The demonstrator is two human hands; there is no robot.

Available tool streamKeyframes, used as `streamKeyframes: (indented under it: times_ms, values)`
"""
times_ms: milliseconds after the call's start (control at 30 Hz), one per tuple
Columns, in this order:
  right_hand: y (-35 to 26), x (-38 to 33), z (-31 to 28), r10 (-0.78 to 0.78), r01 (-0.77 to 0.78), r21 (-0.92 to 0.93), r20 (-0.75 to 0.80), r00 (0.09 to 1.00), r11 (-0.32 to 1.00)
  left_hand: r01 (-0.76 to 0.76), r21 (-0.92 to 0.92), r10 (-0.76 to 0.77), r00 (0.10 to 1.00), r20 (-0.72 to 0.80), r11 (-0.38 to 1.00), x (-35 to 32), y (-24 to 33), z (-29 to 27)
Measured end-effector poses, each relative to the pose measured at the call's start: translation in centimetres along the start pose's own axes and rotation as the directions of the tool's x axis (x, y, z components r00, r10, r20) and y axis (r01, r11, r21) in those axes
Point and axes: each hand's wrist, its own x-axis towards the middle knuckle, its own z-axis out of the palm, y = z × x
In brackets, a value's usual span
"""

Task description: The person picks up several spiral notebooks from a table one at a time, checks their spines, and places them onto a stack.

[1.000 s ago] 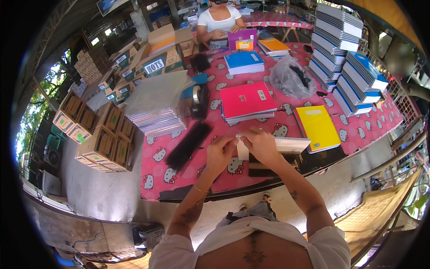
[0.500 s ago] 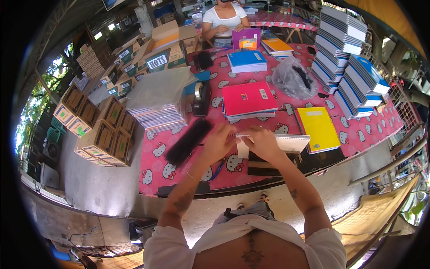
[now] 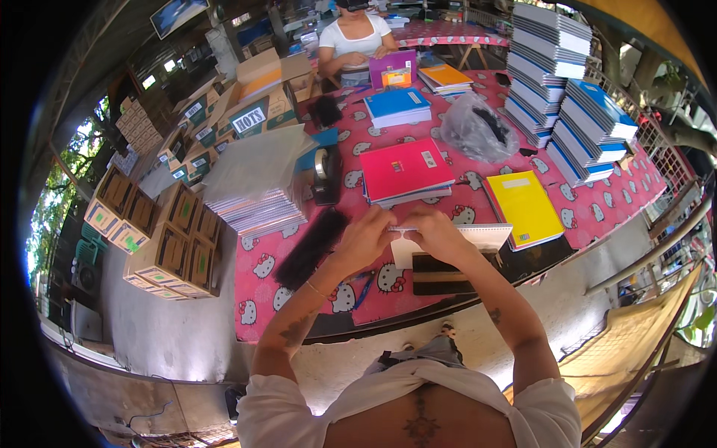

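My left hand [image 3: 366,237] is closed, its fingertips pinched at the left end of an unbound notebook [image 3: 485,236]. What lies in that pinch is too small to make out. My right hand [image 3: 433,237] grips the same notebook along its top edge, where a row of small holes shows. The fingertips of both hands nearly meet. The notebook leans upright against a dark wooden block [image 3: 441,276] at the table's near edge. Left of my left hand lies a bundle of black plastic binding coils [image 3: 310,246]. Blue-handled pliers [image 3: 364,290] rest below my left wrist.
Beyond my hands sits a red notebook stack [image 3: 407,170]; a yellow notebook [image 3: 525,209] lies right. A tape dispenser [image 3: 326,175] and a tall paper stack [image 3: 258,187] stand left. Tall notebook piles [image 3: 549,75] rise at right. Across the table is another person [image 3: 357,41].
The whole view has shifted slightly. My left fingers have closed in tighter beside the right ones at the notebook's edge; the notebook stays against the block.
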Motion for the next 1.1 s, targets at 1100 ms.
streamKeyframes:
  times_ms: [1100]
  values:
    - [0.0,-2.8,-5.6,0.294,-0.234,-0.274,0.204,0.934,0.933,-0.018,0.085,0.017,1.0,0.011,0.996,0.5,-0.4,1.0]
